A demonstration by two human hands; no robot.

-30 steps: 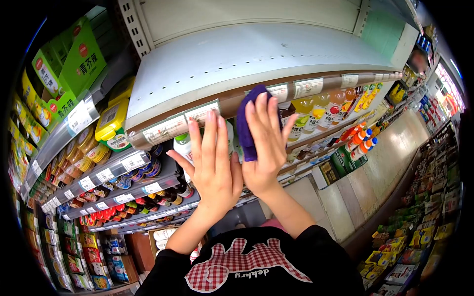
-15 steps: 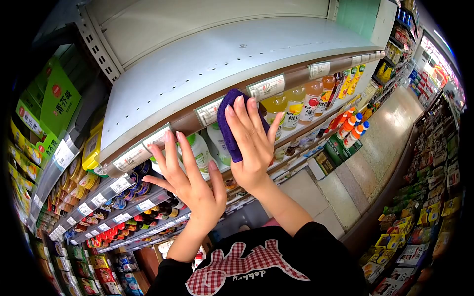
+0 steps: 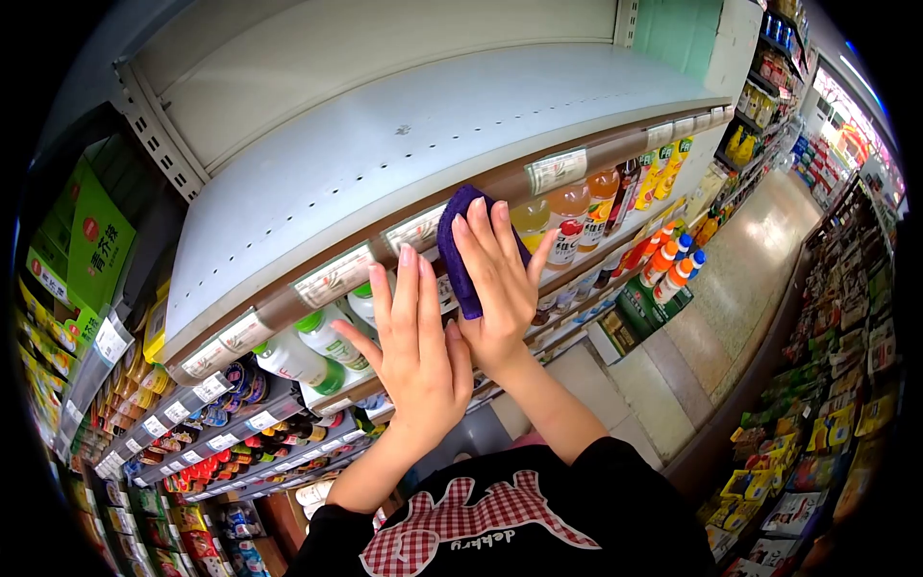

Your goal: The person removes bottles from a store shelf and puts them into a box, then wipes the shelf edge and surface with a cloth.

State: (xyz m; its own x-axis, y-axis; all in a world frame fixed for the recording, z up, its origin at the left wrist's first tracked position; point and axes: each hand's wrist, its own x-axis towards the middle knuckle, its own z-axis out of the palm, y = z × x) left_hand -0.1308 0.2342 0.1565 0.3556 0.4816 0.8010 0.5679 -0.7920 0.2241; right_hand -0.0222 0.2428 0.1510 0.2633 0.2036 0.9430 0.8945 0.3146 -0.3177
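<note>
Step in hand (judged): wiping the brown price-label rail (image 3: 279, 311) on the front edge of the shelf. The purple cloth (image 3: 457, 260) is at the rail, near the middle of its length. The right hand (image 3: 500, 298) lies over the cloth with fingers extended and unclenched; whether the thumb pinches the fabric cannot be told. The left hand (image 3: 420, 361), just left of the cloth, is unclenched with fingers extended and no object visible in it. Its fingertips are at the rail's lower side; contact cannot be confirmed.

Next move (judged): a further pass calls for flat, even pressure on the cloth, with care at the edges of the price labels (image 3: 333, 279) and clearance from the green-capped white bottles (image 3: 298, 363) below.

Surface: a pale perforated metal shelf (image 3: 461, 125), with a dark mark near its middle.

Room: a shop aisle. Fruit-drink bottles (image 3: 569, 212) stand below the rail to the right. A green carton (image 3: 91, 240) is at far left, packaged goods (image 3: 788, 510) at near right, and a tiled floor (image 3: 740, 279) between the fixtures.
</note>
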